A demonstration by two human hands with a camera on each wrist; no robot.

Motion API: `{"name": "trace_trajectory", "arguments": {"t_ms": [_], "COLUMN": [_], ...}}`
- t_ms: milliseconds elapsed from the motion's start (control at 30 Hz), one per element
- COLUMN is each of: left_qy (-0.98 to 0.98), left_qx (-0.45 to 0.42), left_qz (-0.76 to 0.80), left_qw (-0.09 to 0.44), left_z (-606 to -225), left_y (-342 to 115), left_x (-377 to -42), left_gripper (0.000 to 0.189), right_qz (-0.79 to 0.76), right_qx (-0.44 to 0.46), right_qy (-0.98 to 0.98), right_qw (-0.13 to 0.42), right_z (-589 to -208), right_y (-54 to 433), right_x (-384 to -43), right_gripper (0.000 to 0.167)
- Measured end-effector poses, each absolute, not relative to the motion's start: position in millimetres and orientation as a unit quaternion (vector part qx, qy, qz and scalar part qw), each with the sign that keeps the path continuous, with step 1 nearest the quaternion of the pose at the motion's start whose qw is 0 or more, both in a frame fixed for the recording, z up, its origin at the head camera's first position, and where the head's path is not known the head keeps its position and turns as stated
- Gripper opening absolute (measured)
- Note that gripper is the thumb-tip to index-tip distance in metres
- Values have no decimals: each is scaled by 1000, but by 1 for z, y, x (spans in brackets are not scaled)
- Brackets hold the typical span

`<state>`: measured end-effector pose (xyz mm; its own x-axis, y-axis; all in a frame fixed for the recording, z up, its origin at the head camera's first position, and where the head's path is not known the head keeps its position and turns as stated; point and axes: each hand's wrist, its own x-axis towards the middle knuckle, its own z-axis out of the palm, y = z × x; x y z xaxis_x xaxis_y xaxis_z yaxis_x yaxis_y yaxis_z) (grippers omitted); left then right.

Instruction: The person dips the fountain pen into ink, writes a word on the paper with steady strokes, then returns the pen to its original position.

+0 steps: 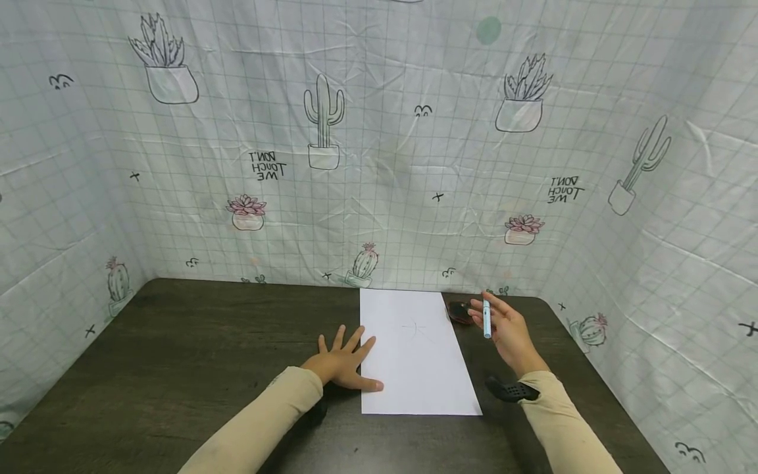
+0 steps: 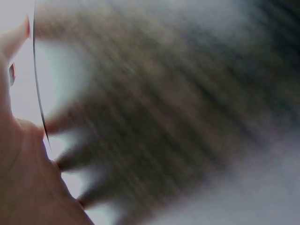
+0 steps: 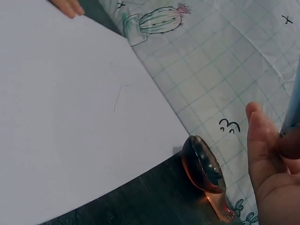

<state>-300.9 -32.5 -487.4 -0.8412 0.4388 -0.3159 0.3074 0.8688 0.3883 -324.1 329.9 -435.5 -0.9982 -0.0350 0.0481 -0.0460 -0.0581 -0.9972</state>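
A white sheet of paper [image 1: 414,375] lies on the dark table, with a few thin, faint lines [image 1: 416,327] drawn on its upper part. My left hand [image 1: 340,365] rests at the sheet's left edge, fingers spread, with the thumb on the paper. To the right of the sheet, my right hand [image 1: 510,337] holds a light blue pen [image 1: 487,320] upright, raised off the paper. Only part of that pen [image 3: 292,105] shows in the right wrist view. The left wrist view is mostly blurred; the left palm [image 2: 28,173] fills its lower left.
A glossy dark oval object with a translucent orange handle [image 3: 204,166] lies by the paper's far right corner, close to the right hand. The brown table [image 1: 177,355] meets a patterned cloth [image 1: 379,164] hanging at the back and sides.
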Motion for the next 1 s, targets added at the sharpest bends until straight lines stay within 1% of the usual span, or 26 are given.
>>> {"name": "trace_trajectory", "arguments": {"t_ms": [100, 200, 367, 433, 500, 567, 700, 1000], "left_qy": [945, 945, 946, 946, 946, 946, 946, 945], "left_qx": [198, 199, 199, 199, 198, 198, 198, 201], "left_qz": [162, 163, 161, 159, 158, 158, 157, 159], "left_qw": [202, 202, 201, 202, 201, 202, 202, 203], "left_z": [-489, -491, -491, -491, -491, -491, -492, -493], "left_y": [-33, -33, -33, -33, -33, -33, -33, -33], "left_x": [-302, -302, -302, -302, -303, -304, -306, -305], "left_gripper": [106, 106, 106, 106, 106, 106, 106, 107], "right_qz": [769, 794, 785, 780, 773, 760, 725, 631], "right_qx": [31, 30, 24, 14, 0, -16, -63, -174], "right_qy": [-637, -606, -618, -625, -635, -650, -686, -751], "right_qw": [-24, -37, -28, -22, -16, -10, 6, 86], "right_z": [-434, -435, -438, -439, -440, -440, -442, -465], "right_y": [332, 332, 332, 332, 332, 332, 332, 348], "right_x": [-323, -323, -322, -322, -322, -322, -326, -336], "right_gripper": [56, 57, 69, 76, 79, 76, 65, 55]}}
